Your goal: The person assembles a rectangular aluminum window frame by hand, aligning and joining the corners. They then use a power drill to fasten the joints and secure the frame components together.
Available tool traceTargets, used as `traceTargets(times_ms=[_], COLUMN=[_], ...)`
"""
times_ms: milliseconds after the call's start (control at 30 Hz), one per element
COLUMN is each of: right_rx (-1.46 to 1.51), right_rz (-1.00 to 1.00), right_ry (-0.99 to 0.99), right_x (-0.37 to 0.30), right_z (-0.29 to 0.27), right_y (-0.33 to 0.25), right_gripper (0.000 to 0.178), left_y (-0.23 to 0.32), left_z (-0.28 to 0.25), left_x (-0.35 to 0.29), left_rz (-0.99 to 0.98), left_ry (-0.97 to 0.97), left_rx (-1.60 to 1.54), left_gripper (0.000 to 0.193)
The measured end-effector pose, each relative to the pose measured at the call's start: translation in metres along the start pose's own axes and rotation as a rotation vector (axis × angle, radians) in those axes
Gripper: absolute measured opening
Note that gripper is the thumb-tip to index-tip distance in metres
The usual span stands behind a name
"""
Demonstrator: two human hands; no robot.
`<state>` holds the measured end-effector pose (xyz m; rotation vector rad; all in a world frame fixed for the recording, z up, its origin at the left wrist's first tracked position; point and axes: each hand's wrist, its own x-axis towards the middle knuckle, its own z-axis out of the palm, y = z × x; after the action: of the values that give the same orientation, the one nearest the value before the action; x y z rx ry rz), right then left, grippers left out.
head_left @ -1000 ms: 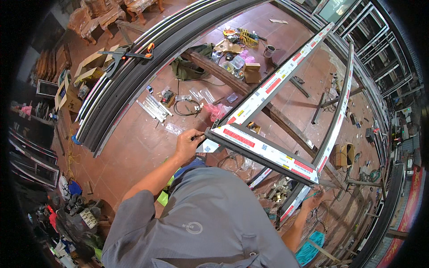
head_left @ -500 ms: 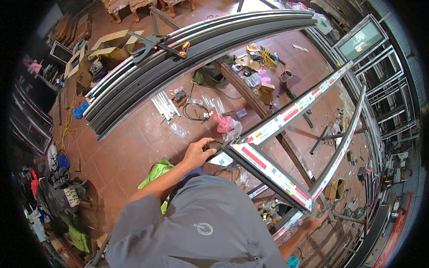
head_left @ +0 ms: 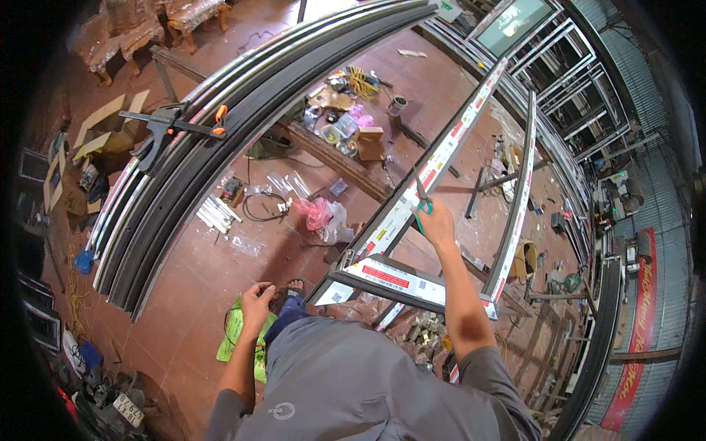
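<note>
Green-handled scissors (head_left: 422, 197) are in my right hand (head_left: 439, 222), its fingers closed around the handles. Their blades lie over the long frame rail (head_left: 457, 136), which is dark with white and red protective film. My right forearm crosses above the short end rail (head_left: 393, 281) of the same frame. A second long rail (head_left: 521, 195) runs off to the right. Left of the frame's near corner, my left hand (head_left: 257, 307) is held low in a pinch, apart from the frame. Whatever its fingertips hold, if anything, is too small to name.
Long dark profiles (head_left: 243, 117) lie stacked at the left, with a black and orange clamp (head_left: 165, 131) across them. Beneath the frame runs a brown metal beam (head_left: 334, 158). A pink plastic bag (head_left: 315, 213), white strips (head_left: 218, 214) and tools litter the tiled floor.
My right hand has brought the scissors from below the frame's right corner up over the long rail. My left hand has left the near corner and moved down-left. The view has swung right.
</note>
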<state>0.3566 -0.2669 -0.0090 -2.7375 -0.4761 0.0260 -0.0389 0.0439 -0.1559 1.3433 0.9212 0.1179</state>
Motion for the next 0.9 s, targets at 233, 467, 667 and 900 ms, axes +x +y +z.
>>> traceTargets(times_ms=[233,467,667,900], right_rx=[-0.099,0.165,0.191,0.107], right_rz=[0.006,0.057,0.127,0.141], right_ry=[-0.156,0.027,0.143,0.021], right_x=[0.006,-0.037,-0.064,-0.132], right_z=[0.017,0.003,-0.008,-0.046], right_y=[-0.025,-0.024,-0.030,-0.003], right_gripper=[0.055,0.045,0.048,0.061], left_y=[0.007,0.059,0.062,0.045], left_z=[-0.024,-0.040,-0.052,-0.035], left_x=[-0.005,0.055,0.096,0.101], left_rz=[-0.059,0.030,-0.030,-0.057], left_ry=[0.041,0.004,-0.016,-0.195], left_rx=[0.086,0.282,0.044,0.220], left_gripper=[0.024,0.040,0.050,0.036])
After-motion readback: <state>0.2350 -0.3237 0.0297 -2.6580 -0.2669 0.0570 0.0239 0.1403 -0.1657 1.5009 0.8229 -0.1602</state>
